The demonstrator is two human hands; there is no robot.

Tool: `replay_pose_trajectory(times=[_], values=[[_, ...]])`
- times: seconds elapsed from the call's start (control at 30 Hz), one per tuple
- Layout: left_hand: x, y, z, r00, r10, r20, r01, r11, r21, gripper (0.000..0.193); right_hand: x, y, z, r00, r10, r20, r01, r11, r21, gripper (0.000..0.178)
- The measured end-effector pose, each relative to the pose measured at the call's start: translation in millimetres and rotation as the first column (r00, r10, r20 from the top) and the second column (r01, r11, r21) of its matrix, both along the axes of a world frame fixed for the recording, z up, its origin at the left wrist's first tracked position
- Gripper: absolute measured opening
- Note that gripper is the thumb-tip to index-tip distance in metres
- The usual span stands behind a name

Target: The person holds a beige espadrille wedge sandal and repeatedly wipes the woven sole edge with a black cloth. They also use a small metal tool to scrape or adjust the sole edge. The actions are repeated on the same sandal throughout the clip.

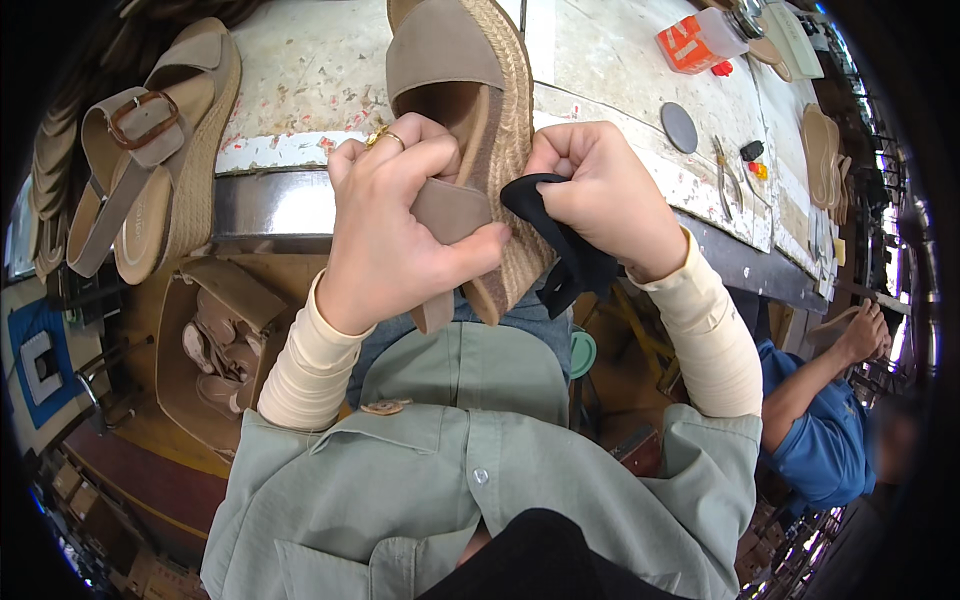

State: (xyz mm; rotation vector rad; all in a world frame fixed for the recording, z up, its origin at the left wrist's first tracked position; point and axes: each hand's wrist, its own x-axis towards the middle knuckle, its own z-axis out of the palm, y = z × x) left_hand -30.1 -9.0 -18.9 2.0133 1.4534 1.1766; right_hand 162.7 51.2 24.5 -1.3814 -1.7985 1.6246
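Observation:
A taupe wedge sandal (440, 60) with a braided rope sole is held upright over the table's front edge, its heel end toward me. My left hand (405, 215) is closed round its heel side and strap, with the thumb pressed near the rope wedge. Pinched in my right hand (605, 190) is a black cloth (570, 245), which lies against the sandal's rope side. At the table's left, a second taupe wedge sandal (180, 140) with a brown buckle stands near several more shoes.
On the worktable (290, 90) are a bottle with orange-red contents (695, 42), a grey disc (679, 127), pliers (727, 175) and insoles (820, 155). A cardboard box (190, 400) of sandals sits below left. At the right, a co-worker in a blue shirt (820, 430) handles something.

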Motion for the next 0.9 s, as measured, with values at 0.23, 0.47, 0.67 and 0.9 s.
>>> replay_pose_trajectory(times=[0.23, 0.47, 0.67, 0.9], values=[[-0.7, -0.5, -1.8, 1.0, 0.0, -0.02, 0.0, 1.0, -0.021, 0.043, -0.7, 1.9, -4.7, 1.0, 0.01, -0.001, -0.01, 0.998, 0.056, 0.012], [0.3, 0.2, -1.4, 1.0, 0.007, 0.004, -0.007, 1.0, -0.009, 0.043, -2.0, 0.7, -1.1, 1.0, 0.013, -0.006, -0.013, 0.999, 0.039, 0.01], [0.4, -1.2, -1.1, 1.0, 0.004, 0.009, -0.004, 1.0, -0.016, 0.043, -5.7, -0.9, -2.9, 1.0, 0.008, 0.019, -0.01, 0.994, 0.104, 0.011], [-0.6, -0.9, -1.3, 1.0, -0.009, 0.009, 0.009, 1.0, -0.021, 0.043, -5.4, -4.0, 0.0, 0.999, 0.023, 0.029, -0.028, 0.983, 0.183, 0.015]])
